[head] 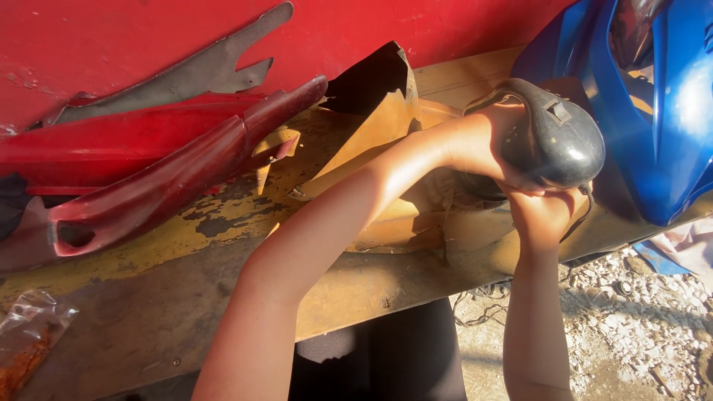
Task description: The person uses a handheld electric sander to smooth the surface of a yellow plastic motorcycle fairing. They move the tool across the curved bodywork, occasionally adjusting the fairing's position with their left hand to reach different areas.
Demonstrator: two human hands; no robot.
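At far left we note a crumpled clear plastic bag [28, 327] lying on the worn workbench [171, 297], whose yellow paint is flaking. Above it rest a dark red curved body panel [160, 182] and, behind that, a flatter red panel [111, 141], both set against a red wall [111, 37] that carries a grey patch of bare, stripped paint [200, 70].

Moving toward the centre, we observe a tan, dust-coated panel [386, 126] lying on the bench, its upper edge turned up and its inside in shadow.

The left hand [483, 145] reaches across this panel and is wrapped around the handle of a dark grey power sander [553, 137]; its fingers are closed on the tool from the left side. The right hand [546, 212] comes up from below and presses against the sander's underside, gripping it; the fingertips are hidden beneath the housing. The sander sits over the right end of the tan panel, just beside a glossy blue fairing [661, 126].

At lower right, gravel ground [639, 334] shows below the bench edge.
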